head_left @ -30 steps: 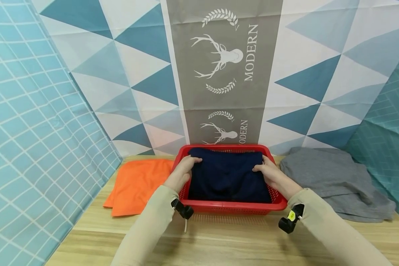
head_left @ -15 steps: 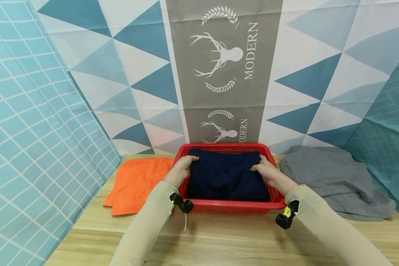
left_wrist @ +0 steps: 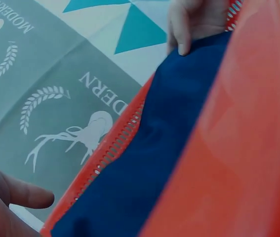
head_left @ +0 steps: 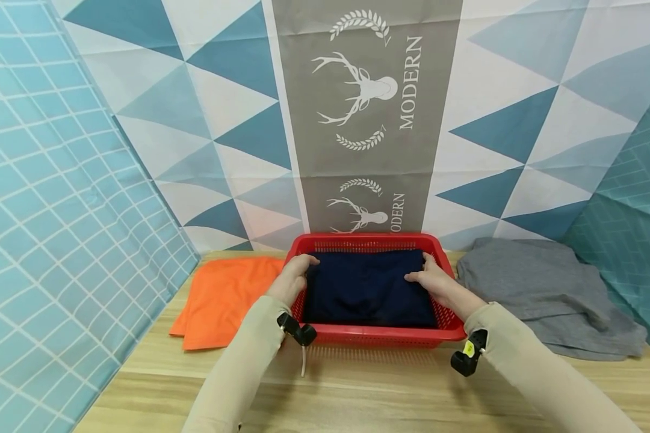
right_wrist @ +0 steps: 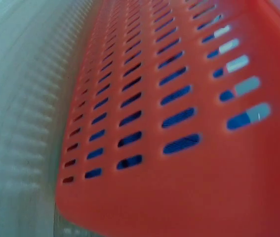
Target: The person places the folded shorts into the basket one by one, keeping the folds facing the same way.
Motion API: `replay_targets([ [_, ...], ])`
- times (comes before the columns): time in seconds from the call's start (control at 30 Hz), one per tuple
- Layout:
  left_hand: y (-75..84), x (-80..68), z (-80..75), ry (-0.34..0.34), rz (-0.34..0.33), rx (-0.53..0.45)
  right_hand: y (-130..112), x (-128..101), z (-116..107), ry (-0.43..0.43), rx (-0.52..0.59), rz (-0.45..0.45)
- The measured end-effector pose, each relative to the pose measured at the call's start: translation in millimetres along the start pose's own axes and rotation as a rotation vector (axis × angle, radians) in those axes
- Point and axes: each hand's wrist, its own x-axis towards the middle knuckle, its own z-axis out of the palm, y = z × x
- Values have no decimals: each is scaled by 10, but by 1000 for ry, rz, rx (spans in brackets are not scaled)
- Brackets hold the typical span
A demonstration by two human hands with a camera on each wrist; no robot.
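A folded navy cloth lies inside a red plastic basket, its far edge below the rear rim. My left hand is at the cloth's left edge. In the left wrist view its thumb is straight and apart from the cloth. My right hand pinches the far right corner, thumb on top and fingers behind the edge. The right wrist view shows the slotted basket wall, with blue fabric showing through the slots.
Left of the basket lies a folded orange cloth; right of it, a grey one. All rest on a wooden table. A patterned backdrop rises close behind the basket, and blue tiled sheeting borders the left side.
The navy cloth has sunk lower in the basket and shifted slightly left. My left thumb has drawn back off it, while the right hand has moved slightly left with its corner.
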Motion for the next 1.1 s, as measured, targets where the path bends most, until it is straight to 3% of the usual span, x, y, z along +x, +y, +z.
replay_targets([
  [0.13,-147,438,-144,37,51,25,14,-21,32,71,-176,-68],
  [0.2,-149,454,-134,48,101,78,17,-37,50,124,-320,-130],
  [0.23,-111,326,-84,45,130,111,21,-46,59,148,-394,-172],
  [0.3,63,-284,101,43,197,209,40,-61,77,197,-520,-265],
  [0.37,293,-1069,350,46,248,329,62,-75,89,233,-625,-360],
  [0.43,481,-1758,557,10,296,447,86,-79,92,253,-714,-453],
  [0.47,540,-2000,626,-9,316,511,97,-79,94,258,-751,-485],
  [0.5,566,-2111,668,-35,324,574,105,-79,95,255,-787,-512],
  [0.6,540,-2173,684,-115,316,746,123,-77,99,228,-865,-557],
  [0.7,513,-2194,671,-142,242,841,127,-78,110,193,-908,-555],
  [0.87,486,-2214,642,-105,152,815,126,-82,120,102,-985,-485],
  [1.1,463,-2214,639,-118,70,839,120,-108,139,-38,-1037,-368],
])
